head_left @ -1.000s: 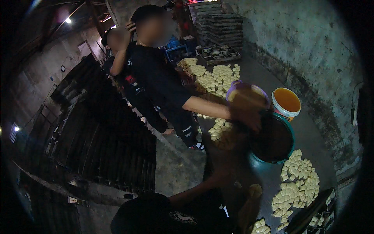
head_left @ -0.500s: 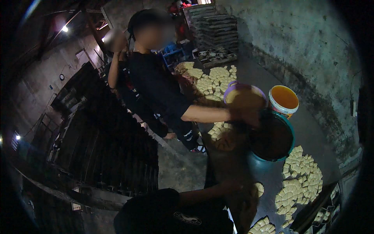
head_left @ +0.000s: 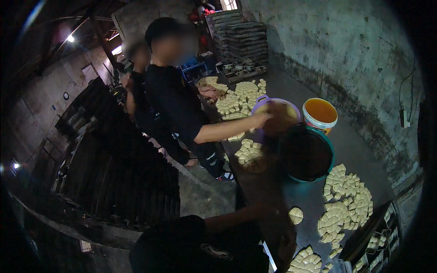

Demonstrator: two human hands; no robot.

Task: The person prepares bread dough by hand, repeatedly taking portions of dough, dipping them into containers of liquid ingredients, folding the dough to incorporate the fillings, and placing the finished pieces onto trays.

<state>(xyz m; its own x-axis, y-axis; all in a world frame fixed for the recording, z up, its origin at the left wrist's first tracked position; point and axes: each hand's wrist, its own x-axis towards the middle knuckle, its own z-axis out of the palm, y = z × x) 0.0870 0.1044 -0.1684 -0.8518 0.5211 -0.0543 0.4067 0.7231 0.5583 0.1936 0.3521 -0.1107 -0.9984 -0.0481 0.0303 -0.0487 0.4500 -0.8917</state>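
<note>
My left hand (head_left: 267, 211) reaches in over the near table from the lower edge, deep in shadow; its fingers are too dark to make out. Just right of it lies a round, scored piece of pale dough (head_left: 296, 215). Lower down, my right hand (head_left: 287, 243) is a dim shape beside a cluster of cut dough (head_left: 306, 261). Whether either hand holds something is hidden by the dark. A thin pale strip (head_left: 269, 257) shows near my right hand. More cut dough pieces (head_left: 341, 214) spread farther right.
A dark-filled teal tub (head_left: 331, 170), a purple basin (head_left: 298, 111) and a white bucket (head_left: 336, 123), orange inside, stand on the table. A co-worker's hand (head_left: 261, 119) reaches to the basin. Metal pans (head_left: 380, 241) sit at lower right; more dough (head_left: 248, 91) lies beyond.
The co-worker's hand has drawn back left from over the teal tub to the purple basin. The whole view has shifted slightly. The round dough piece beside my left hand shows more fully.
</note>
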